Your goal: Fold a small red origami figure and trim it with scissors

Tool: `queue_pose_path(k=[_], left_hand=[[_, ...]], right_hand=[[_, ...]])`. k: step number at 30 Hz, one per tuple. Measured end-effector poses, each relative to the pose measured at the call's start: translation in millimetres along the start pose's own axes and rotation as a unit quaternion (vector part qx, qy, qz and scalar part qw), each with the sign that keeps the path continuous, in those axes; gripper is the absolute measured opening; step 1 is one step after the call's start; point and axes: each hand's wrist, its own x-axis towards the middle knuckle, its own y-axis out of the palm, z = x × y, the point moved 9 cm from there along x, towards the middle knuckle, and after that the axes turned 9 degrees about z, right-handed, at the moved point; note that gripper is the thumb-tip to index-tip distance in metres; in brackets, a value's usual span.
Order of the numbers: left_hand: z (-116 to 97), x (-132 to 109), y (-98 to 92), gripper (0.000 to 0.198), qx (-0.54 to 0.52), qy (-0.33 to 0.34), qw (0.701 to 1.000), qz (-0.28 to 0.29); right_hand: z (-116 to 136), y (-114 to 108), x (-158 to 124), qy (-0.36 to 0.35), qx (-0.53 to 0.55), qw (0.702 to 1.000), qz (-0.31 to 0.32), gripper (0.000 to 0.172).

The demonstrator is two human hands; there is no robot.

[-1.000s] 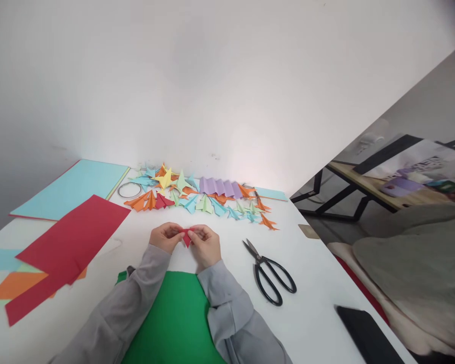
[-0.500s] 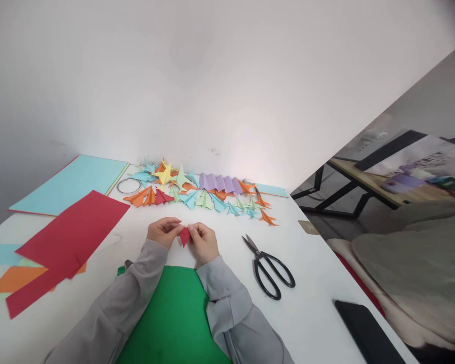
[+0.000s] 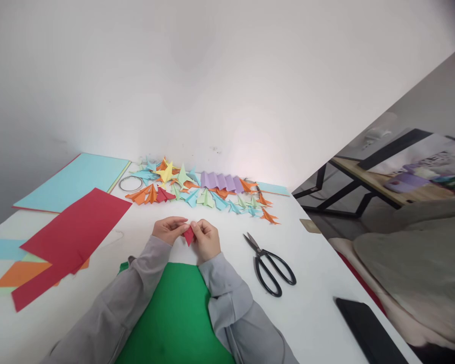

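Note:
My left hand (image 3: 168, 229) and my right hand (image 3: 208, 239) meet over the white table (image 3: 318, 308), both pinching a small folded red paper piece (image 3: 188, 235) between their fingertips. The piece points downward and sits just beyond a green paper sheet (image 3: 176, 318) that lies under my grey sleeves. Both hands have their fingers curled round the paper.
Black scissors (image 3: 271, 265) lie to the right of my hands. A row of folded paper shapes (image 3: 205, 194) and a wire ring (image 3: 131, 183) line the wall. Red sheets (image 3: 70, 237), a light blue sheet (image 3: 74, 182) and orange paper (image 3: 17, 273) lie left. A dark phone (image 3: 366, 331) rests at the right edge.
The red piece has been turned and squeezed narrower between my fingertips; both hands stay in the same place.

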Motion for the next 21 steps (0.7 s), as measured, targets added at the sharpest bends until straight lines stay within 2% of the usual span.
queue_pose_path(k=[3, 7, 12, 17, 21], left_hand=[[4, 0, 10.6, 0.039, -0.057, 0.010, 0.997, 0.053], [15, 1, 22.4, 0.061, -0.065, 0.001, 0.989, 0.131], [21, 4, 17.9, 0.064, -0.069, 0.004, 0.990, 0.124], [19, 6, 13.9, 0.062, -0.058, 0.014, 0.992, 0.112], [16, 5, 15.1, 0.066, -0.047, 0.030, 0.991, 0.123]], right_hand=[[-6, -7, 1, 0.010, 0.042, 0.999, -0.021, 0.041], [-17, -12, 3, 0.030, 0.120, 0.991, -0.048, 0.040], [-20, -8, 5, 0.033, 0.198, 0.979, -0.038, 0.028], [-16, -4, 5, 0.026, 0.193, 0.981, -0.007, 0.025], [-17, -8, 4, 0.034, 0.207, 0.978, -0.026, 0.021]])
